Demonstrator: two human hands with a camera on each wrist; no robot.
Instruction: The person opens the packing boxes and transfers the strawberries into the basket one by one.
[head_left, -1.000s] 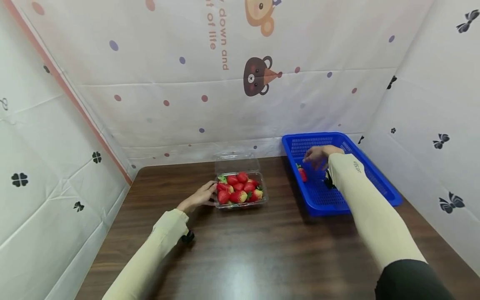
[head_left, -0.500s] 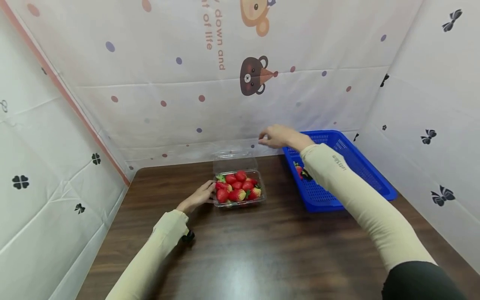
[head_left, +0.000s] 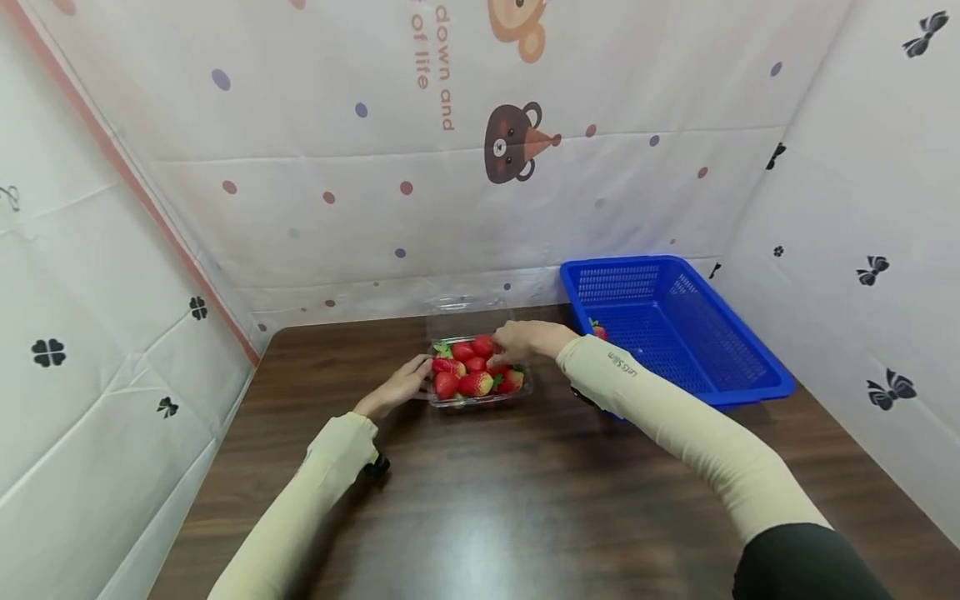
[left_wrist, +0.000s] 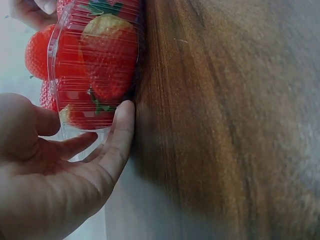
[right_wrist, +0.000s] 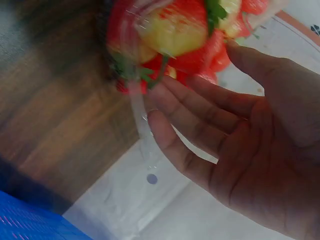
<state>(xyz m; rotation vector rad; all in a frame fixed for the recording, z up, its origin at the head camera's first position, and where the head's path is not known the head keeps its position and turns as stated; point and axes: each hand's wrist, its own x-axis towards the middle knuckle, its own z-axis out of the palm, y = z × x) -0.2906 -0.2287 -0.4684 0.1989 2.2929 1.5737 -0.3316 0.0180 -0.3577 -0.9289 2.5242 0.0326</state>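
Wall lettering (head_left: 446,58) reads "down and"; left hand (head_left: 397,387) grips box (head_left: 480,402), right hand (head_left: 534,339) loose over strawberries (head_left: 476,384).

A dark wood-grained table (head_left: 585,508) meets a white back covering (head_left: 300,258), creased horizontally and printed with dots (head_left: 407,187), sideways lettering (head_left: 444,71) and bear heads (head_left: 501,150). White side coverings (head_left: 825,208) carry black bows (head_left: 890,389). A pinkish stripe (head_left: 154,213) runs down the left corner. Pale glare (head_left: 480,542) marks the near tabletop.
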